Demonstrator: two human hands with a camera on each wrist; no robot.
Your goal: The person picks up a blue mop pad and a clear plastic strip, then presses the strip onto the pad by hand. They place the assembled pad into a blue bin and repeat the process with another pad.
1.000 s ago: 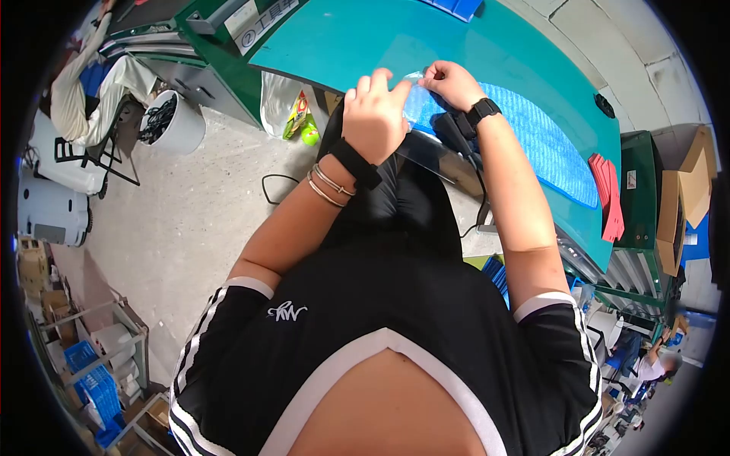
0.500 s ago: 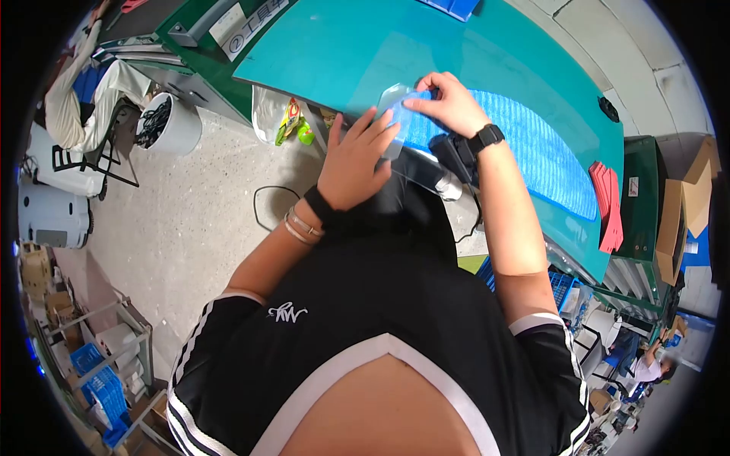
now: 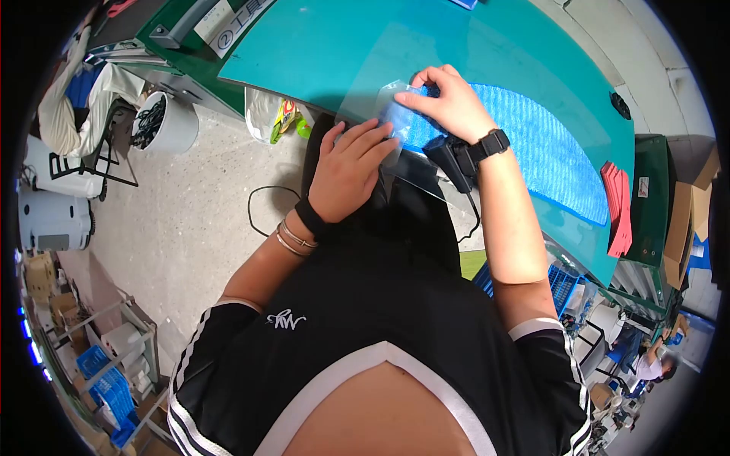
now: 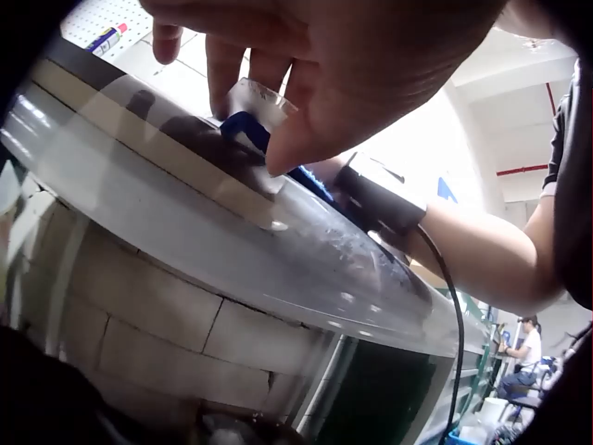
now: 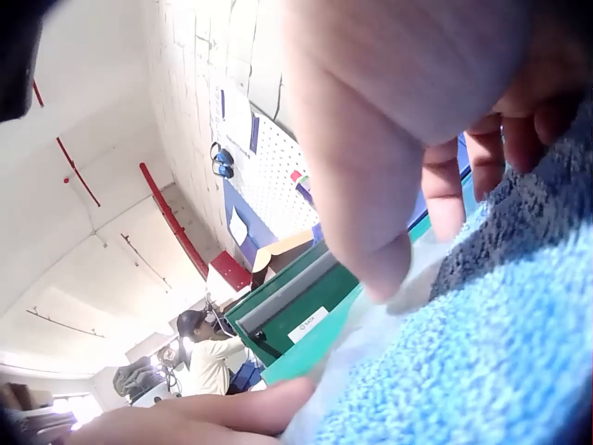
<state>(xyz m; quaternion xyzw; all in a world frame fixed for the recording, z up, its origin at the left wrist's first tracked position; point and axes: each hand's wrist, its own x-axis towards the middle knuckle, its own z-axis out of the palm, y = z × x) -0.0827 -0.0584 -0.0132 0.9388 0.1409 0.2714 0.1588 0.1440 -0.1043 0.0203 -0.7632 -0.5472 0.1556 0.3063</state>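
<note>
A long blue mop pad [image 3: 525,144] with a fuzzy face lies along the teal table's near edge. Clear plastic, apparently a bag [image 3: 390,114], covers its left end. My right hand [image 3: 452,106] pinches the plastic at that end between thumb and curled fingers. In the right wrist view the thumb comes down on the film beside the blue pile. My left hand [image 3: 350,167] is spread, its fingertips at the plastic's near-left edge. The left wrist view shows the pad's blue edge [image 4: 246,128] between its thumb and fingers.
Red strips [image 3: 617,209] lie at the right end of the teal table [image 3: 319,53]. A black cable [image 3: 477,216] hangs from the right wrist device. Below the table's left part is a plastic bag with packets [image 3: 283,121]; a white bin [image 3: 167,125] stands farther left.
My left hand has drawn back toward the body and spread its fingers. The right hand has shifted slightly and turned its thumb over the plastic. More of the clear plastic shows at the pad's end.
</note>
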